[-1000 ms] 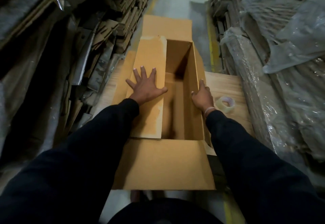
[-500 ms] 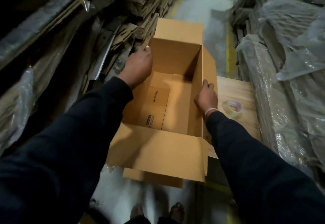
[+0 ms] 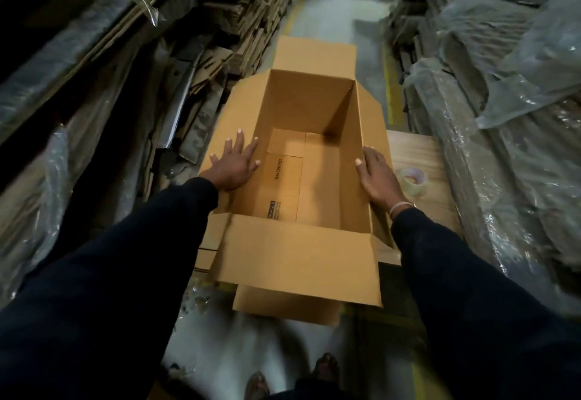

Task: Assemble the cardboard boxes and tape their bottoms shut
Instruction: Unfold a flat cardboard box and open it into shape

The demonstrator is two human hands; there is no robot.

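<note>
A brown cardboard box (image 3: 301, 261) stands open in front of me, its four top flaps spread outward and its bottom flaps folded in, with printed text visible inside. My left hand (image 3: 234, 164) lies flat with spread fingers on the left flap. My right hand (image 3: 379, 176) presses with straight fingers on the right flap and rim. A roll of clear tape (image 3: 412, 179) lies just right of my right hand on the wooden table (image 3: 418, 154).
Stacks of flattened cardboard (image 3: 245, 16) rise on the left. Plastic-wrapped bundles (image 3: 503, 101) line the right. A grey floor aisle with a yellow line (image 3: 390, 97) runs ahead. My feet (image 3: 327, 368) show below the box.
The left flap, folded over the opening a second ago, now lies outward. My left hand pushed it out and rests flat on it; the box shifted toward me.
</note>
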